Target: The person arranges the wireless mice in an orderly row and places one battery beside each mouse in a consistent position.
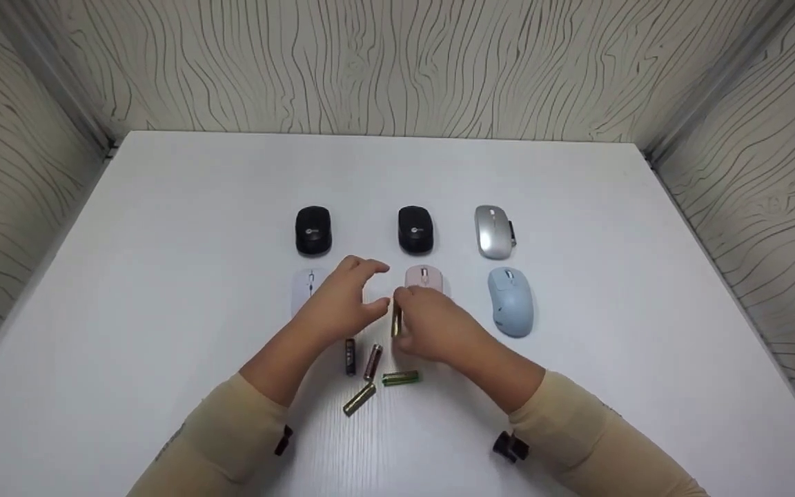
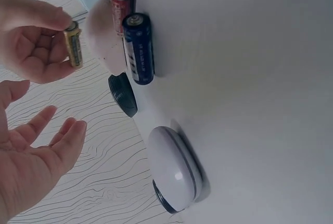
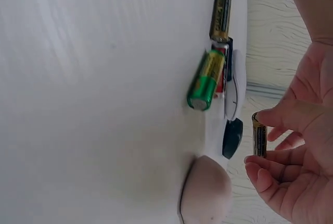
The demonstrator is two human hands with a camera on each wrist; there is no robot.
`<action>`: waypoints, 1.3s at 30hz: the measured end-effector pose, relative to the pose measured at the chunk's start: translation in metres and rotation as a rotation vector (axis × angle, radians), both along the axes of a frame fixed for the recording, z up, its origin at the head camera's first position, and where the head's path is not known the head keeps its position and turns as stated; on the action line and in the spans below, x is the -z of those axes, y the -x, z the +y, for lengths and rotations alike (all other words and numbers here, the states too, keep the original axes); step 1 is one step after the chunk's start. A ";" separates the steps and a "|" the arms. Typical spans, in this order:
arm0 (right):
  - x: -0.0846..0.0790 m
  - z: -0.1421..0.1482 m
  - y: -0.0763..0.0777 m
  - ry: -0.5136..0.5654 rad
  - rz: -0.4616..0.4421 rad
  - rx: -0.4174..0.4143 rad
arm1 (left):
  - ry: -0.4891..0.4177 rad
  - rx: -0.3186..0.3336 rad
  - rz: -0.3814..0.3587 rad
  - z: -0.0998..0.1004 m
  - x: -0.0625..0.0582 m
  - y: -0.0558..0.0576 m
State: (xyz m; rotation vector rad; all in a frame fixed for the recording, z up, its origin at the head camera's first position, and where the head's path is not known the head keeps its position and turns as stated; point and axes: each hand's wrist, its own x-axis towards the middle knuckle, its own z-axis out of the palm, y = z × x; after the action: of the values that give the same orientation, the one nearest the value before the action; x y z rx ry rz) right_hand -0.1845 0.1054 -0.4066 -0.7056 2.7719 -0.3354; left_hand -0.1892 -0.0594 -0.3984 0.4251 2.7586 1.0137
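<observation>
My right hand (image 1: 437,324) pinches a gold battery (image 3: 259,136) by its two ends, between thumb and fingers, in front of the pink mouse (image 1: 425,276). To its left my left hand (image 1: 342,300) is held with fingers and thumb spread apart and nothing between them. It partly covers the white mouse (image 1: 302,293) in the head view. Below the hands lie a dark blue battery (image 2: 139,49), a red battery (image 1: 373,362), a green battery (image 3: 206,79) and another gold battery (image 1: 359,400).
Two black mice, one at left (image 1: 313,230) and one in the middle (image 1: 415,229), sit in the back row with a silver mouse (image 1: 493,231). A light blue mouse (image 1: 511,302) is at the right. All rest on a white table (image 1: 128,276) before patterned walls (image 1: 384,69).
</observation>
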 end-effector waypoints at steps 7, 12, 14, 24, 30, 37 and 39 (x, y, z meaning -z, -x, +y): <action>-0.017 0.021 0.028 0.055 0.026 0.111 | -0.026 -0.033 -0.042 0.005 -0.008 0.019; -0.026 0.033 0.055 0.104 0.007 0.169 | -0.004 -0.033 -0.026 0.010 -0.015 0.039; -0.026 0.038 0.067 0.116 0.006 0.185 | 0.015 -0.038 -0.030 0.013 -0.017 0.047; -0.015 0.045 0.118 0.114 -0.051 0.316 | 0.032 -0.063 -0.084 0.034 -0.017 0.078; -0.001 0.046 0.141 0.099 -0.045 0.355 | 0.050 -0.097 -0.094 0.042 -0.013 0.090; 0.017 0.049 0.154 0.059 -0.042 0.346 | 0.075 -0.128 -0.096 0.045 -0.003 0.101; 0.020 0.049 0.156 0.068 -0.049 0.345 | 0.075 -0.125 -0.096 0.045 -0.002 0.102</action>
State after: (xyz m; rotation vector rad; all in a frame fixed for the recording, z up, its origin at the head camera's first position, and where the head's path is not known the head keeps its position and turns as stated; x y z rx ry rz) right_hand -0.3409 0.1544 -0.4265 -0.2239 2.8403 -0.5075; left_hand -0.2916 -0.0146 -0.3962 0.1904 2.7552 0.9271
